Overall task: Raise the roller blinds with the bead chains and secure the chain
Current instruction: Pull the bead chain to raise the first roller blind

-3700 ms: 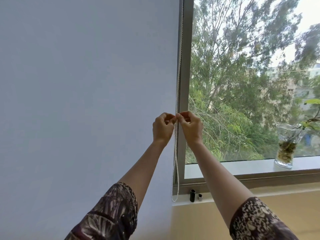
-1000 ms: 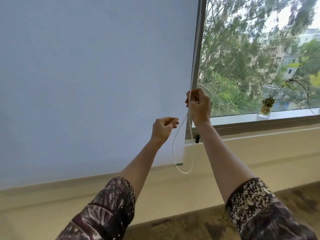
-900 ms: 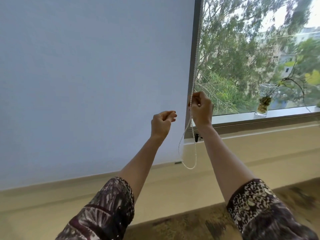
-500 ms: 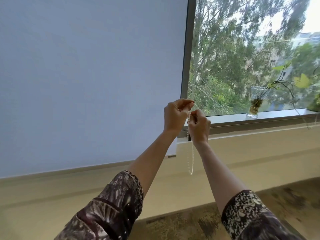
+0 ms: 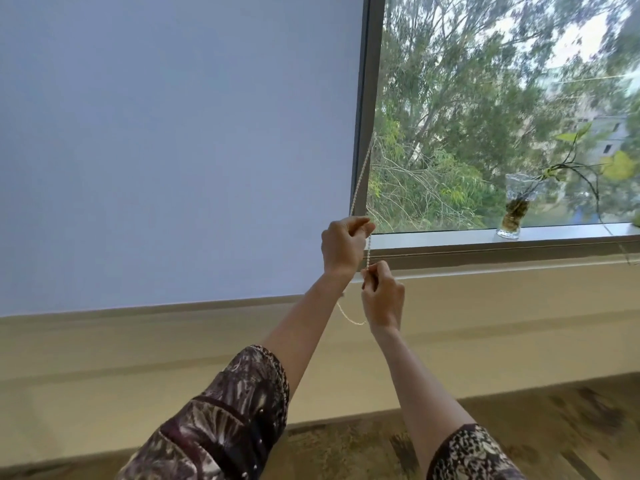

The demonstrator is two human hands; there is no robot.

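Observation:
A pale blue-grey roller blind point(image 5: 173, 150) covers the left window down to about sill height. Its white bead chain point(image 5: 360, 174) hangs along the blind's right edge beside the grey window frame point(image 5: 372, 98). My left hand point(image 5: 343, 245) is closed on the chain at sill level. Just below and to the right, my right hand point(image 5: 382, 296) pinches the same chain, with a taut stretch between both hands. The chain's bottom loop point(image 5: 349, 318) curves behind my right wrist.
The right window is uncovered, with trees outside. A glass vase with a trailing plant point(image 5: 514, 211) stands on the sill point(image 5: 450, 233). Below runs a beige wall point(image 5: 138, 358), then patterned floor point(image 5: 554, 427).
My right hand has dropped below the left while holding the chain, and the left hand has taken a grip higher up. The blind's bottom edge looks slightly higher than a second ago.

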